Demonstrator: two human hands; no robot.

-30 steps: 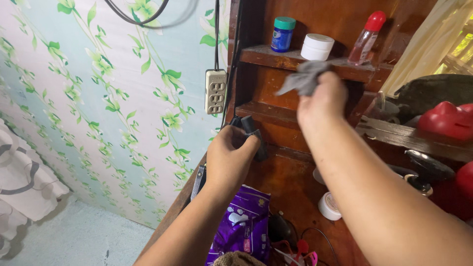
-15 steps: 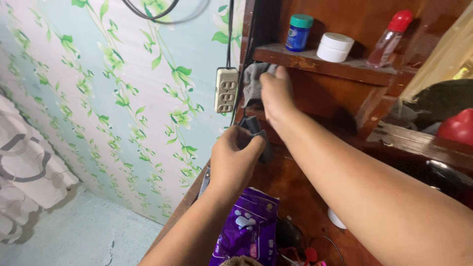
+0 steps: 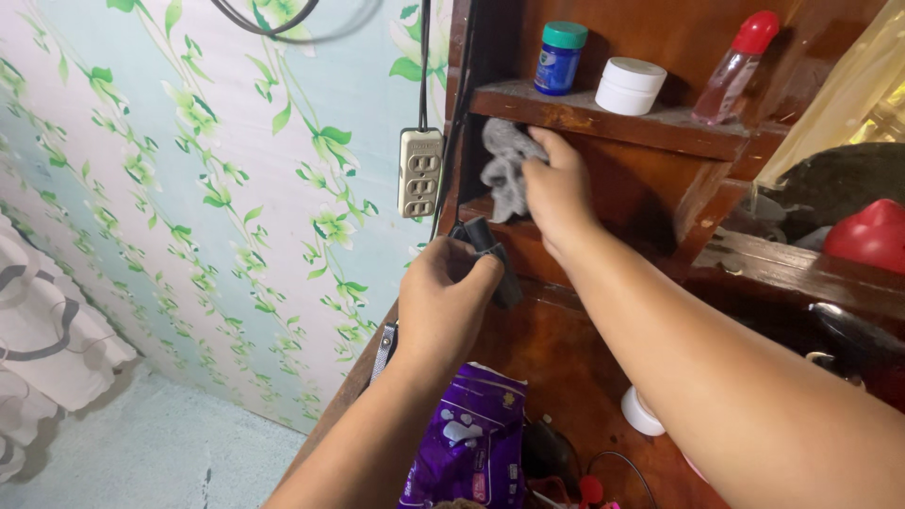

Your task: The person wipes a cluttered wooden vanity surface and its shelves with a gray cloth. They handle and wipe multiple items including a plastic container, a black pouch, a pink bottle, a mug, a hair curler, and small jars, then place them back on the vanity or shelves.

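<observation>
A crumpled grey cloth (image 3: 506, 174) is gripped in the right hand (image 3: 558, 188), fingers curled shut around its right edge, and is pressed into the dark corner beneath the upper wooden shelf (image 3: 613, 118), right at the cabinet's left wall. The cloth looks soft and bunched, mottled light and dark grey, with folds hanging below the fingers. Lower down, a small black object (image 3: 490, 254) is clasped in the left hand (image 3: 441, 300); the fingers are wrapped tight, and only its dark angular end is seen poking out above the knuckles, just under the cloth. On the shelf above, a blue jar with a green lid (image 3: 558, 58), a squat white jar (image 3: 630, 86) and a clear bottle with a red cap (image 3: 735, 66) are lined up. A cream power strip (image 3: 420, 173) is hung on the leaf-patterned wall, and a purple plastic packet (image 3: 471, 443) is seen on the wooden surface below.
</observation>
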